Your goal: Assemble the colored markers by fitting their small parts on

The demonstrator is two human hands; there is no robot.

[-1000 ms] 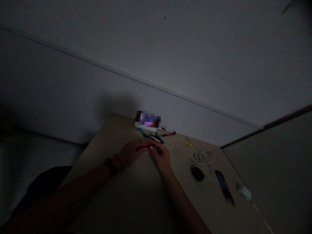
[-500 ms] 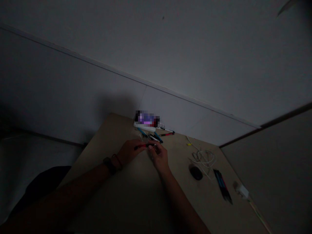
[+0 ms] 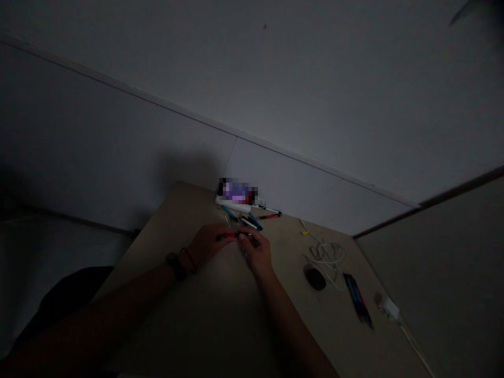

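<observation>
My left hand (image 3: pixel 207 244) and my right hand (image 3: pixel 255 251) meet above the light wooden desk (image 3: pixel 173 215), both holding a slim black and red pen (image 3: pixel 234 236) by its two ends. The fingers of my right hand pinch it near the tip. A dark watch band and a thin bracelet (image 3: pixel 176 265) circle my left wrist. Just beyond my hands lies a loose group of blue, black and white pens (image 3: pixel 242 218).
At the desk's far edge sit a pixelated package (image 3: pixel 238 191) and a white strip (image 3: pixel 232 205). To the right lie a dark computer mouse (image 3: pixel 315 277), a tangled white cable (image 3: pixel 326 257), a bundle of dark pens (image 3: pixel 357 299) and a white plug (image 3: pixel 388 308). A wall rises behind.
The view has tilted slightly, with everything shifting a little left and up. My hands stay together on the pen, with little visible movement.
</observation>
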